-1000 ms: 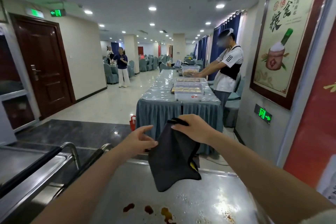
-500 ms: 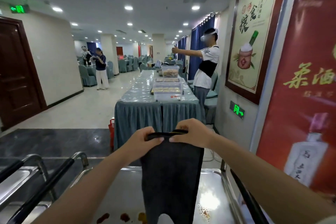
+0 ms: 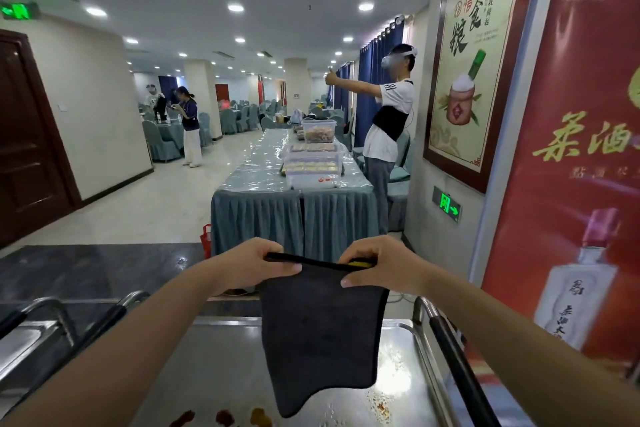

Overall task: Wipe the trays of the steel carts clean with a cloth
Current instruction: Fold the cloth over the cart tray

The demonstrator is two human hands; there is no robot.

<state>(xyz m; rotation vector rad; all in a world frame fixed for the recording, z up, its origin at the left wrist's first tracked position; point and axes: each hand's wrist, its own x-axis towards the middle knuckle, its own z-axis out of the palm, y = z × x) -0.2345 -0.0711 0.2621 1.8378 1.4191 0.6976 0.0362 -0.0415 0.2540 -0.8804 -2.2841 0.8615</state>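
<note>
Both hands, the left hand (image 3: 258, 262) and right hand (image 3: 381, 265), pinched the dark cloth (image 3: 322, 340) hanging above the tray (image 3: 214, 367); spreading it flat would best catch stains (image 3: 221, 418) at seven o'clock

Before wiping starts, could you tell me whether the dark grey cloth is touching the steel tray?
Cannot tell: in the head view, the cloth hangs over the tray, hiding any gap.
</note>
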